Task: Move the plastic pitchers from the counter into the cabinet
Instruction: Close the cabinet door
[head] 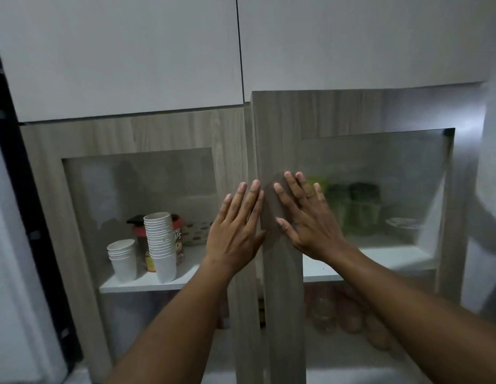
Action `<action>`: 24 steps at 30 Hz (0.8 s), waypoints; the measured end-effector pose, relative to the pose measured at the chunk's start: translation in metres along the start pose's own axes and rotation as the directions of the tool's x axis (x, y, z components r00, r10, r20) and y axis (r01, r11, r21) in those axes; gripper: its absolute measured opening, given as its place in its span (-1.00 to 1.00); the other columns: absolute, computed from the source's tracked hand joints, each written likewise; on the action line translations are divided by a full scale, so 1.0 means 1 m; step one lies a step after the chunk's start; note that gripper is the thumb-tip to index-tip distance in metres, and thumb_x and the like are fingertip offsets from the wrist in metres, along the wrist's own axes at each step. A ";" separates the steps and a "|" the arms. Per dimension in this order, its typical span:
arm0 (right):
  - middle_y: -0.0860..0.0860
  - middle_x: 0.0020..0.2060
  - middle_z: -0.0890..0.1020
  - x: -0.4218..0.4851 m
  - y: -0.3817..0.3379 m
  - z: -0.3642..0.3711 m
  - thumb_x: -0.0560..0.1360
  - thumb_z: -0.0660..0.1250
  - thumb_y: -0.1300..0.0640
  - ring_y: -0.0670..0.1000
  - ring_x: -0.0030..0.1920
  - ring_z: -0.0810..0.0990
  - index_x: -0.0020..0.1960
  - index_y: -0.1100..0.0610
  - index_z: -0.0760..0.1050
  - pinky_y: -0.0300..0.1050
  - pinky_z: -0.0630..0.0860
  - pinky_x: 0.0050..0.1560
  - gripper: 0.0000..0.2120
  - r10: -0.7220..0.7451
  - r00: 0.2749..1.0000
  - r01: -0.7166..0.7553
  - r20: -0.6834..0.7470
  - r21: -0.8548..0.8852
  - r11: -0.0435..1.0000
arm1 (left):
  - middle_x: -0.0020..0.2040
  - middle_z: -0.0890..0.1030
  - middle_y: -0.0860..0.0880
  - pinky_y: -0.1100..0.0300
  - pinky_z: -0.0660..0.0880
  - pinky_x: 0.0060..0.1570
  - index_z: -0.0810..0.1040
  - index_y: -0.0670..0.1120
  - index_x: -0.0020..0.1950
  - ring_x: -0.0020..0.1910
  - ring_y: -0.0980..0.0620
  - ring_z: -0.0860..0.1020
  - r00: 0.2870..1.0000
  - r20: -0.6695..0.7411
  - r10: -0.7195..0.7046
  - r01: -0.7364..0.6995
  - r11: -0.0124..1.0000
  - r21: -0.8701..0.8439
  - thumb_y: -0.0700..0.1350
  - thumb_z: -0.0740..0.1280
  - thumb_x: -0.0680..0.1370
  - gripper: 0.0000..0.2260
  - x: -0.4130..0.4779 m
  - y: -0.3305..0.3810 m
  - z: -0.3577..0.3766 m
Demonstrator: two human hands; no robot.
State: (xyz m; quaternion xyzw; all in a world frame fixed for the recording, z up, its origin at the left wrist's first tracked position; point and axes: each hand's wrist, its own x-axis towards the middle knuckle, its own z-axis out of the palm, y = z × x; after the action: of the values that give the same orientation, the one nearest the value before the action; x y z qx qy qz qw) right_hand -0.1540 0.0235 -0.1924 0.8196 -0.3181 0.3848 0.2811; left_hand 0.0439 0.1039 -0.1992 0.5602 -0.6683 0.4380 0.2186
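A wood-grain cabinet with two glass-panelled doors fills the view. My left hand lies flat, fingers spread, on the inner frame of the left door. My right hand presses flat on the inner frame of the right door, which stands slightly ajar toward me. Behind the right glass, green plastic pitchers stand blurred on the white shelf. Neither hand holds anything.
Behind the left glass are stacks of white paper cups, a shorter cup stack, a red-lidded jar and a box. Bottles and round items sit on the lower right shelf. White upper cabinet doors hang above. A dark appliance edge stands left.
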 end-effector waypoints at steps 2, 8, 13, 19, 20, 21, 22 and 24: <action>0.11 0.64 -0.04 0.007 0.001 0.014 0.62 0.11 -0.17 0.15 0.63 -0.08 0.64 0.06 0.00 0.32 -0.02 0.55 -0.32 0.009 1.000 -0.009 0.003 -0.027 1.000 | 0.66 0.00 -0.15 -0.15 0.12 0.56 0.02 -0.17 0.64 0.63 -0.15 -0.01 1.000 0.003 0.009 -0.009 1.000 0.010 0.20 0.23 0.60 -0.24 0.005 -0.008 0.013; 0.12 0.64 -0.05 0.027 0.009 0.047 0.63 0.08 -0.19 0.15 0.63 -0.09 0.64 0.07 -0.02 0.31 -0.04 0.55 -0.31 0.020 1.000 -0.018 0.022 -0.103 0.995 | 0.66 -0.01 -0.14 -0.15 0.10 0.56 0.01 -0.14 0.64 0.63 -0.15 -0.03 1.000 -0.002 0.025 -0.025 0.999 0.033 0.20 0.25 0.60 -0.23 0.022 -0.031 0.050; 0.13 0.64 -0.07 0.039 0.012 0.066 0.63 0.08 -0.19 0.14 0.63 -0.11 0.64 0.07 -0.03 0.28 -0.08 0.56 -0.31 0.033 0.999 -0.029 0.029 -0.122 0.992 | 0.66 0.00 -0.14 -0.15 0.11 0.56 0.01 -0.15 0.64 0.63 -0.15 -0.02 1.000 -0.006 0.018 -0.018 1.000 0.021 0.18 0.28 0.59 -0.22 0.032 -0.040 0.071; 0.13 0.64 -0.11 0.048 0.017 0.082 0.62 0.08 -0.19 0.14 0.63 -0.13 0.64 0.07 -0.07 0.30 -0.03 0.55 -0.29 0.045 0.998 -0.036 0.052 -0.148 0.988 | 0.66 -0.01 -0.12 -0.14 0.11 0.56 0.01 -0.14 0.64 0.63 -0.15 -0.02 1.000 0.002 0.006 -0.006 1.000 0.001 0.18 0.27 0.59 -0.22 0.038 -0.046 0.088; 0.13 0.64 -0.11 0.049 0.018 0.084 0.62 0.07 -0.19 0.14 0.63 -0.13 0.64 0.07 -0.07 0.30 -0.02 0.55 -0.29 0.045 0.997 -0.036 0.056 -0.150 0.988 | 0.66 -0.01 -0.12 -0.15 0.12 0.56 0.02 -0.14 0.64 0.63 -0.15 -0.02 1.000 0.008 0.004 -0.004 1.000 0.000 0.18 0.27 0.58 -0.22 0.039 -0.047 0.091; 0.13 0.64 -0.11 0.050 0.018 0.085 0.62 0.07 -0.19 0.14 0.63 -0.13 0.64 0.07 -0.07 0.30 -0.01 0.55 -0.29 0.047 0.997 -0.037 0.059 -0.151 0.988 | 0.66 0.00 -0.12 -0.15 0.12 0.55 0.02 -0.14 0.64 0.63 -0.15 -0.02 1.000 0.015 0.003 -0.003 1.000 0.000 0.18 0.28 0.58 -0.22 0.039 -0.048 0.093; 0.12 0.64 -0.11 0.051 0.019 0.087 0.62 0.07 -0.19 0.14 0.63 -0.13 0.64 0.07 -0.07 0.31 -0.01 0.55 -0.29 0.049 0.997 -0.039 0.062 -0.150 0.988 | 0.66 0.00 -0.12 -0.15 0.12 0.55 0.03 -0.14 0.64 0.63 -0.16 -0.01 1.000 0.022 0.001 -0.001 1.000 -0.002 0.18 0.29 0.58 -0.22 0.040 -0.049 0.094; 0.12 0.64 -0.11 0.054 0.019 0.090 0.62 0.07 -0.20 0.14 0.63 -0.14 0.65 0.07 -0.08 0.31 0.01 0.54 -0.29 0.058 0.996 -0.046 0.075 -0.155 0.987 | 0.66 -0.01 -0.12 -0.15 0.12 0.56 0.03 -0.14 0.64 0.63 -0.16 -0.01 0.999 0.040 -0.001 0.001 1.000 -0.005 0.18 0.30 0.57 -0.21 0.041 -0.051 0.098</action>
State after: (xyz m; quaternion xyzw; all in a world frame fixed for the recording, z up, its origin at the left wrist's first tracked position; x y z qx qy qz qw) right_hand -0.1001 -0.0686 -0.1941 0.8017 -0.3788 0.3337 0.3201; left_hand 0.0999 0.0004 -0.2010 0.5684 -0.6734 0.4251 0.2069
